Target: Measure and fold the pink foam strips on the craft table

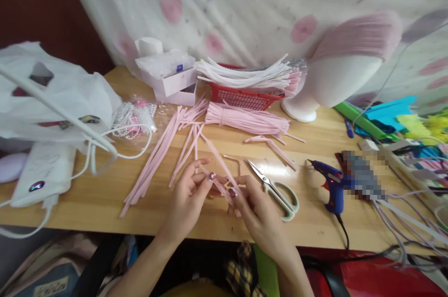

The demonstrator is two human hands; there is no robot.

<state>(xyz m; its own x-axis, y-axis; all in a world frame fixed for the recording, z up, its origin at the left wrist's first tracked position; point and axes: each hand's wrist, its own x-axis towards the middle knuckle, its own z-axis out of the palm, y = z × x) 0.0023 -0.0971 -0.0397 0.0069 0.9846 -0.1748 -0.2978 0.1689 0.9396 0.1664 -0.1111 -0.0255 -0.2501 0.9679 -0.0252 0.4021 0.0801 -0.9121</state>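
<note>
My left hand [187,201] and my right hand [261,210] meet above the front of the wooden table. Between them is a pink pipe cleaner [217,155], its long end pointing up and away. My left thumb and fingers pinch a bent part of the pink work, and my right fingers pinch close beside it. The part between the fingertips is partly hidden. Just right of my right hand lie scissors [285,201] with pale green handles, blades apart. Loose pink pipe cleaners [154,166] spread to the left, and a tied bundle of them [245,119] lies behind.
A blue glue gun [331,183] with a cord stands at the right. Behind are a red basket [241,97] of white stems and a white foam head [338,80]. Left are bagged pearl beads [135,117], white boxes [175,85] and a power bank [45,171] with cables.
</note>
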